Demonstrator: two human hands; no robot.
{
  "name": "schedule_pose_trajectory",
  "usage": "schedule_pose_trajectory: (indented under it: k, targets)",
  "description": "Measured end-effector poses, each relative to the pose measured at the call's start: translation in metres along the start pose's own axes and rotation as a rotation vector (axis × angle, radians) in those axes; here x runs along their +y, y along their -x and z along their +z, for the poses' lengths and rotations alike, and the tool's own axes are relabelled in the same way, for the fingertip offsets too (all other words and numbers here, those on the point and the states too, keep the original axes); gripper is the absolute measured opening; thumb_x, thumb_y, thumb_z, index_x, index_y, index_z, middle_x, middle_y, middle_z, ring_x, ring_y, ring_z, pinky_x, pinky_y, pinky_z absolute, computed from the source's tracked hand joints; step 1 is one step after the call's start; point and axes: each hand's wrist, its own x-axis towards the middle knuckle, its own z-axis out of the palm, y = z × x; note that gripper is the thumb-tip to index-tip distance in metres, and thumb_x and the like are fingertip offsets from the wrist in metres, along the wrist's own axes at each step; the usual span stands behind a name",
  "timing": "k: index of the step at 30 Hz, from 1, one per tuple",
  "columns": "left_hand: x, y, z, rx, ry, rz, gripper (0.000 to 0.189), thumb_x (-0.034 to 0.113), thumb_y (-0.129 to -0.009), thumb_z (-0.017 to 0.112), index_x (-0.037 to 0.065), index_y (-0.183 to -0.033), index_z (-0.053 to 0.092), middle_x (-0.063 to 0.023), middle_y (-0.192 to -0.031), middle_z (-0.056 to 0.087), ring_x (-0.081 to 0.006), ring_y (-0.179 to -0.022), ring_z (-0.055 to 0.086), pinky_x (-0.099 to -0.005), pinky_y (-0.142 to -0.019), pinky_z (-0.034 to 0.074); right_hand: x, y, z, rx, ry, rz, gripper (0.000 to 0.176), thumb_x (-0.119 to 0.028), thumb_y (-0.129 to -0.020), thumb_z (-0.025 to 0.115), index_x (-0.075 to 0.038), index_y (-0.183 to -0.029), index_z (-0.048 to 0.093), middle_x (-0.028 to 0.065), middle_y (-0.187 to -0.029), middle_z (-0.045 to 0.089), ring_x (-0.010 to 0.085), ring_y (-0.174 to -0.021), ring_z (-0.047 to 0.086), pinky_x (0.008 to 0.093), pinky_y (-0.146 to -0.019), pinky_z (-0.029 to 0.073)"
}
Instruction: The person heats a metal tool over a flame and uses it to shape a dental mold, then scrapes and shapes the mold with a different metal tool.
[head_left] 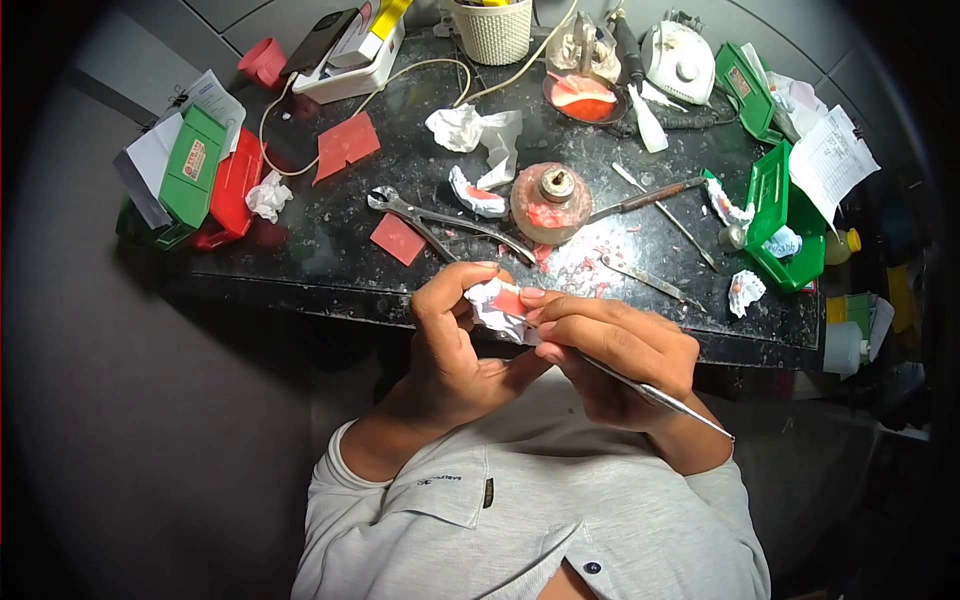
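A white plaster dental model point(495, 318) with a pink wax patch point(508, 301) is held near the bench's front edge. My left hand point(455, 335) has its fingers wrapped round the model's left side. In my right hand point(625, 350) is a thin metal carving tool point(665, 399), its handle slanting down to the right. The tool's tip is hidden by my fingers, which rest against the model's right side. Just beyond my hands stands a round glass spirit burner point(552, 205), spotted with pink wax. No flame shows on it.
Pliers point(440, 215), pink wax sheets point(348, 146), another model piece point(478, 194), a knife point(650, 198) and a spatula point(655, 282) lie on the dark bench point(330, 245). Green boxes point(768, 225) stand right; green and red boxes point(232, 190) stand left. A bowl point(583, 98) holds red material.
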Motion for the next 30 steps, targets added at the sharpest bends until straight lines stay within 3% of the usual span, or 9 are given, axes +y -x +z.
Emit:
schedule_pose_trajectory:
  k: [12, 14, 27, 30]
  targets:
    - [0.0008, -0.0009, -0.0023, -0.014, -0.030, -0.020, 0.085, 0.034, -0.083, 0.087, 0.001, -0.136, 0.029, -0.0152, -0.112, 0.055, -0.0170, -0.095, 0.061, -0.0304, -0.082, 0.053, 0.0026, 0.0023, -0.0032, -0.022, -0.027, 0.032, 0.017, 0.004, -0.083, 0.077, 0.005, -0.098, 0.069, 0.0195, -0.096, 0.073, 0.0272, -0.081, 0.076, 0.0315, -0.068, 0.061]
    - [-0.0038, -0.0013, -0.0012, -0.013, -0.009, 0.048, 0.082, 0.028, -0.082, 0.089, -0.003, -0.134, 0.034, -0.0142, -0.119, 0.050, -0.0140, -0.093, 0.062, -0.0264, -0.073, 0.054, 0.0040, 0.0010, -0.0030, -0.002, -0.044, 0.022, 0.017, 0.003, -0.084, 0.077, 0.006, -0.098, 0.069, 0.0194, -0.095, 0.074, 0.0273, -0.081, 0.076, 0.0317, -0.068, 0.061]
    - [-0.0052, 0.0001, -0.0023, -0.040, -0.019, 0.026, 0.082, 0.026, -0.081, 0.090, -0.003, -0.134, 0.034, -0.0142, -0.120, 0.049, -0.0147, -0.092, 0.062, -0.0267, -0.071, 0.054, 0.0063, 0.0010, -0.0047, -0.030, -0.026, 0.013, 0.019, 0.003, -0.082, 0.078, 0.006, -0.099, 0.069, 0.0197, -0.094, 0.074, 0.0286, -0.080, 0.076, 0.0332, -0.068, 0.061]
    - [-0.0029, -0.0004, -0.0028, -0.043, 0.009, -0.003, 0.083, 0.023, -0.080, 0.091, -0.003, -0.134, 0.033, -0.0144, -0.120, 0.049, -0.0151, -0.093, 0.063, -0.0268, -0.073, 0.055, 0.0032, 0.0006, -0.0062, -0.059, -0.041, 0.059, 0.016, 0.004, -0.083, 0.077, 0.005, -0.097, 0.068, 0.0203, -0.093, 0.074, 0.0345, -0.093, 0.077, 0.0376, -0.078, 0.063]
